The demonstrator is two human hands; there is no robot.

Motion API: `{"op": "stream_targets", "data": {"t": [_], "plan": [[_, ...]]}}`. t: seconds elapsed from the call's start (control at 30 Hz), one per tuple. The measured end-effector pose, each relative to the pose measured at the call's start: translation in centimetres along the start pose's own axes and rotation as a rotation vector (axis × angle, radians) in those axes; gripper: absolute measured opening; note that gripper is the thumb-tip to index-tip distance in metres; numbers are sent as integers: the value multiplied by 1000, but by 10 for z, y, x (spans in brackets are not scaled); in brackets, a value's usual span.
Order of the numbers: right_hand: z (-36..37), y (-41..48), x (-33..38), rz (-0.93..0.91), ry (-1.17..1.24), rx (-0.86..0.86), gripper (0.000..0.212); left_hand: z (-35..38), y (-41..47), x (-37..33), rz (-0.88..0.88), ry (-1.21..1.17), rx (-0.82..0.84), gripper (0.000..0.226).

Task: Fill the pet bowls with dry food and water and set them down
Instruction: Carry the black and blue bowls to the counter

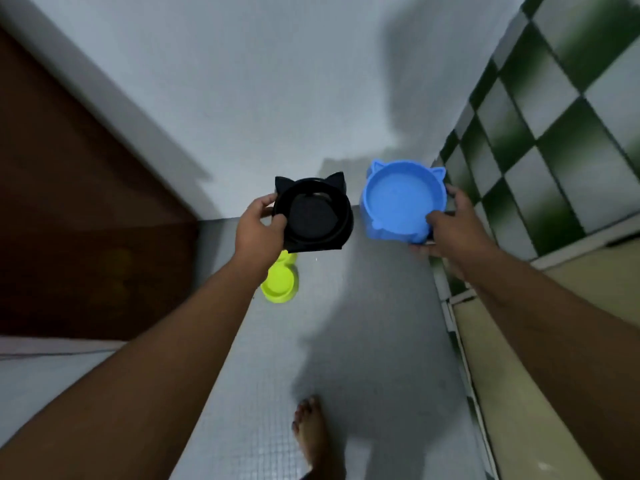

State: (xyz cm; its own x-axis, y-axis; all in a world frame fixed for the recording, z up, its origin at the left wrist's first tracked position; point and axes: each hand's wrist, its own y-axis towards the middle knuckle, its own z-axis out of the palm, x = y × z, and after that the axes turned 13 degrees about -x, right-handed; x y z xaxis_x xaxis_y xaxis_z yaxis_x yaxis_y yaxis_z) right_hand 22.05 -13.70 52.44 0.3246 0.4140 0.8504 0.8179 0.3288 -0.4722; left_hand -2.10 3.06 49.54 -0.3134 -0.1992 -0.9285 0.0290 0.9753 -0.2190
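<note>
My left hand (259,226) grips the near-left rim of a black cat-eared pet bowl (313,214), held in the air at mid-frame. To its right, my right hand (450,226) holds a blue cat-eared pet bowl (403,199) by its near-right side, thumb over the rim. Both bowls are roughly level and a small gap separates them. I cannot tell what either holds inside. Down on the floor, a lime-green double bowl (280,280) sits below the black bowl, partly hidden by my left wrist.
A grey tiled floor (363,323) runs ahead to a white wall (259,98). A brown door (69,220) stands on the left. Green-and-white checkered tiles (554,116) and a beige panel (519,341) line the right side. My bare foot (313,434) is at the bottom centre.
</note>
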Motion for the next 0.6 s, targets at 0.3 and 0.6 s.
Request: {"op": "stream_targets", "data": {"t": [0.3, 0.6], "plan": [[-114, -151, 6, -24, 45, -46, 67, -91, -147, -44, -33, -72, 3, 45], [-218, -314, -32, -22, 180, -191, 67, -150, -277, -78, 30, -18, 169, 37]]}}
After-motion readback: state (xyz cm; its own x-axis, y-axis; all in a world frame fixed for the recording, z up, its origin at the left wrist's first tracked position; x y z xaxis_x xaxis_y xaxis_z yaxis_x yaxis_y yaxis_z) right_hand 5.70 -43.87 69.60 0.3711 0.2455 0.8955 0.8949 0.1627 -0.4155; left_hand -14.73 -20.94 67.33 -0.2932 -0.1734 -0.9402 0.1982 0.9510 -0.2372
